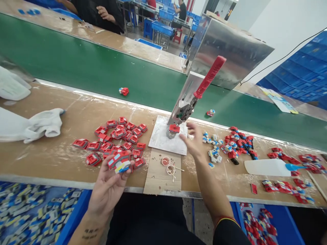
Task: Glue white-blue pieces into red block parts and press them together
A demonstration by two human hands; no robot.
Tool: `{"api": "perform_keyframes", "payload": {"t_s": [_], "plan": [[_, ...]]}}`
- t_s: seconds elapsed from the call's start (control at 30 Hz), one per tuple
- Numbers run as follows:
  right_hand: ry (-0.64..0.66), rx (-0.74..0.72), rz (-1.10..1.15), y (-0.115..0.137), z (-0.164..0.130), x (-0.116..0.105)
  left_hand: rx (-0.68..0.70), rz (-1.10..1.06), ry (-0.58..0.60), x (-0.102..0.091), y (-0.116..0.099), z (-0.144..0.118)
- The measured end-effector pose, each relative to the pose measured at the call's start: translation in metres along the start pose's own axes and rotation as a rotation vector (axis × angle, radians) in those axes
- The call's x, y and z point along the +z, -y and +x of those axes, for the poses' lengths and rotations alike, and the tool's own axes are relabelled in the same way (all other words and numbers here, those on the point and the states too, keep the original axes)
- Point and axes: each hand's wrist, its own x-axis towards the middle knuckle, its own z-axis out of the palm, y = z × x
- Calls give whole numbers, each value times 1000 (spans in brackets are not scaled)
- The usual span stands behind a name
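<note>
My left hand (107, 189) is closed round a red, grey, white, blue and yellow plastic toy part (119, 160), held above the near table edge. My right hand (194, 141) is slightly blurred, its fingers apart with nothing visible in them, just right of a toggle press (185, 107) with a red handle (211, 76). Under the press, a red plastic piece (174, 128) sits on a round grey fixture (171, 134) on a white base plate (166, 144). Whether my right fingertips touch the press is unclear. Left of the plate lies a pile of red and grey parts (120, 132).
Two small cups (170, 170) with cotton swabs stand on a board. Rightward are small white-blue pieces (214, 153), red parts (237, 143) and a squeeze bottle (267, 167). A green conveyor (84, 64) runs behind. Blue bins (74, 217) stand below; a person (102, 15) sits opposite.
</note>
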Motion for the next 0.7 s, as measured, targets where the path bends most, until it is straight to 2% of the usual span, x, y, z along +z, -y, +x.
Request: {"api": "perform_keyframes", "payload": {"t_s": [0.07, 0.13, 0.2, 0.27, 0.37, 0.43, 0.5, 0.6, 0.7], "plan": [[165, 185, -9, -27, -20, 25, -6, 19, 3, 2, -1, 9], [254, 242, 17, -44, -24, 31, -7, 70, 30, 3, 0, 20], [303, 252, 21, -55, -12, 15, -19, 157, 60, 2, 2, 31], [333, 289, -21, -67, 17, -15, -34, 272, 99, 3, 2, 45], [311, 353, -176, -88, 82, -49, -52, 456, 220, 16, 1, 74], [308, 375, -278, -101, 127, -52, -59, 574, 350, 34, 6, 99], [316, 400, -349, -110, 160, -43, -31, 684, 490, 55, 19, 126], [271, 418, -417, -112, 180, -34, 85, 808, 655, 81, 46, 163], [105, 380, -473, -89, 180, -46, 140, 862, 743, 93, 68, 185]]}}
